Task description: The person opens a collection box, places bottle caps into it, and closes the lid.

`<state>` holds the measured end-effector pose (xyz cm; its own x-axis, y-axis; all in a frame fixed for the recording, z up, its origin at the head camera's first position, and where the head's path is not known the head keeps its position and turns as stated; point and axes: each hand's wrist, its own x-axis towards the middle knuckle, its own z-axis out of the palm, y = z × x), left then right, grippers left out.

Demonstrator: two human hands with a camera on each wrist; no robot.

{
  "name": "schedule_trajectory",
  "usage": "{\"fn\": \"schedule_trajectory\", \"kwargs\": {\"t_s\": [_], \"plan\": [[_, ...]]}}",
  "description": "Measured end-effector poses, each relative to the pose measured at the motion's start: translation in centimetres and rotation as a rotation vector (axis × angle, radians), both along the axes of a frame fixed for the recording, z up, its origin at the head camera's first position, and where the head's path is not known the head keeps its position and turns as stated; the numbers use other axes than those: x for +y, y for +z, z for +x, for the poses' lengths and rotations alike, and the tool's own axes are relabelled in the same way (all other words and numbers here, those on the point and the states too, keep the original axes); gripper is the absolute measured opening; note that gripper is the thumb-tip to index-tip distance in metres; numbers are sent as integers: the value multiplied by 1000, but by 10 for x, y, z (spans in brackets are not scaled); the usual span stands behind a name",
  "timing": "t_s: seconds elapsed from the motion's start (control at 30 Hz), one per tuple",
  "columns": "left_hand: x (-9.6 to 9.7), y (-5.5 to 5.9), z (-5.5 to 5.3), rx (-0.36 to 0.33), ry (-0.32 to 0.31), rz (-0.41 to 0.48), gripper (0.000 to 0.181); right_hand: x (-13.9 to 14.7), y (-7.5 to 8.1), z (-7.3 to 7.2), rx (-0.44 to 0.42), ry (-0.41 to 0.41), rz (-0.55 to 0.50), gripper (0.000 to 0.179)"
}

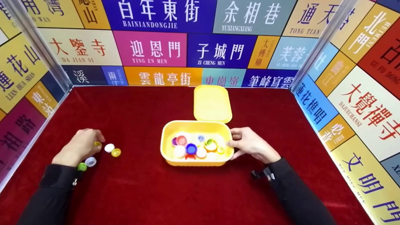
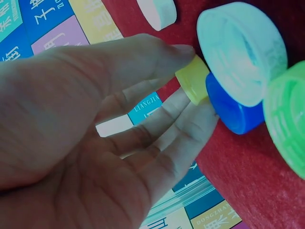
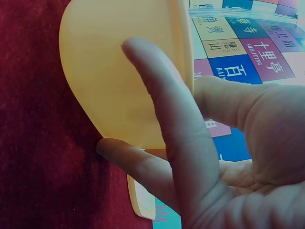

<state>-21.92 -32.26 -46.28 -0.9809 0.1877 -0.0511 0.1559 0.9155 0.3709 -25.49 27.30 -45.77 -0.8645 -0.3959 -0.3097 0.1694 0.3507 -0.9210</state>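
My left hand pinches a small yellow bottle cap between thumb and fingertips, low over the cloth at the left. Close to it in the left wrist view are a blue cap, a pale cap and a green cap. The hand hides the blue one from the head view. A white cap and another yellow cap lie just right of this hand. My right hand holds the right end of a yellow plastic box, its thumb along the outer wall.
Inside the box lie several caps, among them a blue cap and a pink cap. A yellow lid lies directly behind the box. Dark red cloth covers the table, with printed panels around its back and sides.
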Motion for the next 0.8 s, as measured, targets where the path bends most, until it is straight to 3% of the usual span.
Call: {"fn": "schedule_trajectory", "kwargs": {"t_s": [0.4, 0.6, 0.8], "plan": [[8, 8, 1, 40, 13, 12, 14, 0, 1, 1, -2, 14, -2, 49], [24, 12, -1, 150, -20, 24, 14, -1, 0, 0, -1, 18, -9, 50], [53, 20, -9, 248, -72, 64, 15, 1, -1, 1, -5, 5, -14, 50]]}}
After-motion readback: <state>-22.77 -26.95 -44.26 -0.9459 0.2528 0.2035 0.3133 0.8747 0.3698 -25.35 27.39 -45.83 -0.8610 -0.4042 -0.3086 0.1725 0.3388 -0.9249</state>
